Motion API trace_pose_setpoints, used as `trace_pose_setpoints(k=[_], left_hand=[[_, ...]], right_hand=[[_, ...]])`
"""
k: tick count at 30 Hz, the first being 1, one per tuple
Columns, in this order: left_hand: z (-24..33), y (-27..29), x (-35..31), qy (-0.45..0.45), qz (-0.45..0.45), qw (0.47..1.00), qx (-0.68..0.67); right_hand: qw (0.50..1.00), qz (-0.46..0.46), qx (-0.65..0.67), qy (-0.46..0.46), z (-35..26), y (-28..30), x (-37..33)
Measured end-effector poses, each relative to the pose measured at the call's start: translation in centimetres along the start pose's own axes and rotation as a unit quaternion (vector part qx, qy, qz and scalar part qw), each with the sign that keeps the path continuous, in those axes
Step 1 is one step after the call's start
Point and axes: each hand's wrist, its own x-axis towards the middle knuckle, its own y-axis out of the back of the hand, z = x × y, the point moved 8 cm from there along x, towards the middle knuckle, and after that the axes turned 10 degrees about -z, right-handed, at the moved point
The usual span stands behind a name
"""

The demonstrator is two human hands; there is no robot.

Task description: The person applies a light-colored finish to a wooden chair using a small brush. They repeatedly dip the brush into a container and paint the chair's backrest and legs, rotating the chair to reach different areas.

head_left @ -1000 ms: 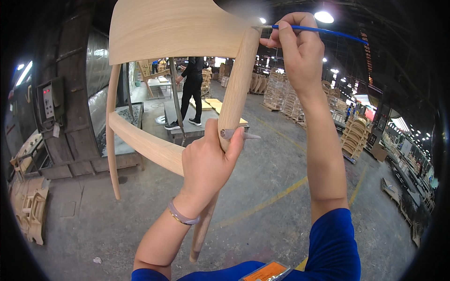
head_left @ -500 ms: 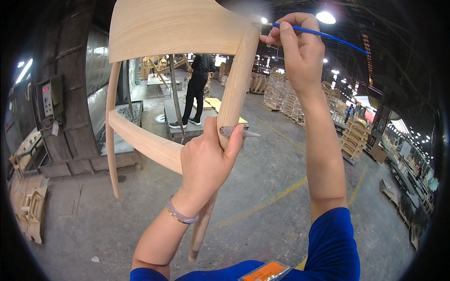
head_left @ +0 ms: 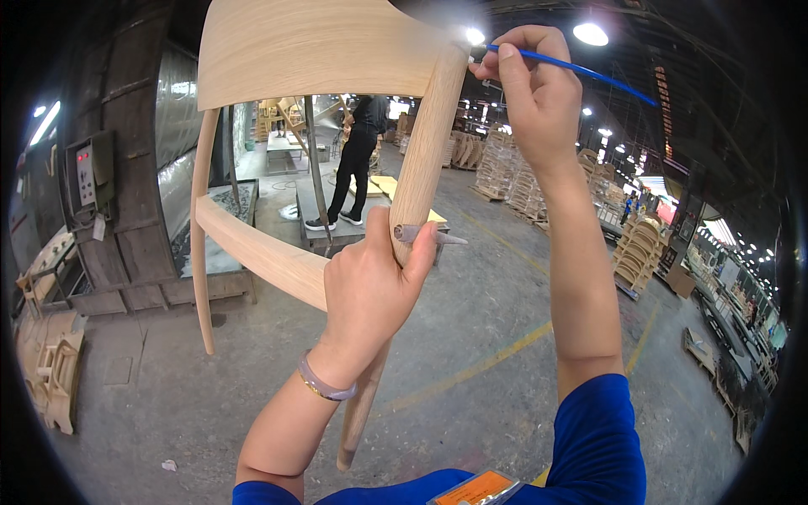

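A pale wooden chair frame (head_left: 311, 50) with a broad curved backrest takes up the upper left. My left hand (head_left: 370, 273) is wrapped round its near post (head_left: 427, 143), about where the crossrail (head_left: 261, 252) meets it. Under that thumb, across the post, lies a small grey-brown tapered roll (head_left: 433, 236). Up at the top of the post, my right hand (head_left: 543, 101) pinches a thin brush with a blue handle (head_left: 589, 72). Its tip is beside the joint between post and backrest; glare and blur hide whether it touches.
Behind the frame a person in dark clothes (head_left: 358, 160) stands near a low platform (head_left: 404, 202). A control box (head_left: 87, 177) hangs on a dark metal booth at left. Stacked wooden parts (head_left: 644, 248) stand at right, and yellow lines (head_left: 505, 349) cross the concrete floor.
The free end of the brush handle has dipped slightly, and the brush has tilted a little in my right fingers. My left hand keeps its hold on the post.
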Motion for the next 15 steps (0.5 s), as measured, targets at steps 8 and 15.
trace_pose_setpoints(k=[8, 15], left_hand=[[-0.9, -0.3, 0.6, 0.000, 0.005, 1.000, -0.003], [-1.5, -0.2, 0.7, 0.004, 0.004, 1.000, 0.015]], right_hand=[[1.000, 0.007, -0.018, 0.017, 0.1, -0.8, 0.2], [0.999, 0.003, -0.043, 0.017, 0.3, -1.3, -0.2]])
